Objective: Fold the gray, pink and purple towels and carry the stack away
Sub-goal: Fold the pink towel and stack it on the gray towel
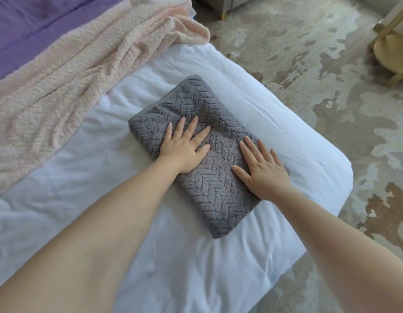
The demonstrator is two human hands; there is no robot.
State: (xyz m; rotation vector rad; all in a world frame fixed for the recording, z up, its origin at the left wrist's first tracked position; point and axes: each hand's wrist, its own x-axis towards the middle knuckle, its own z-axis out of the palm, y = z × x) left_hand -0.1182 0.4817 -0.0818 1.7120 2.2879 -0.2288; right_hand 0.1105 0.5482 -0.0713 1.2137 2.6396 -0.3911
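white duvet [196,256] covers the bed, its corner hanging over a mottled grey-beige floor [309,53]. gray towel [196,105] sits on the duvet near that corner, folded into a compact rectangle, herringbone texture, long axis running diagonally away from the person.

left hand [184,152] flat on the towel's middle, fingers straight and spread, palm down, pressing, gripping nothing. right hand [263,170] same posture just beside it on the towel's right edge, fingers straight and slightly fanned, outer fingers at or just over the edge (can't tell if they touch the duvet). hands are near each other but apart, both forearms bare.

pink towel [71,86] lies unfolded and rumpled across the far-left part of the bed, one corner draped toward the bed's far edge. well apart from the gray one. purple towel [26,26] is spread flat beyond it in the top-left, partly under the pink towel's edge.

wooden furniture legs [390,48] with something pale yellow between them at the right edge, more furniture at the top (details too cropped to tell).
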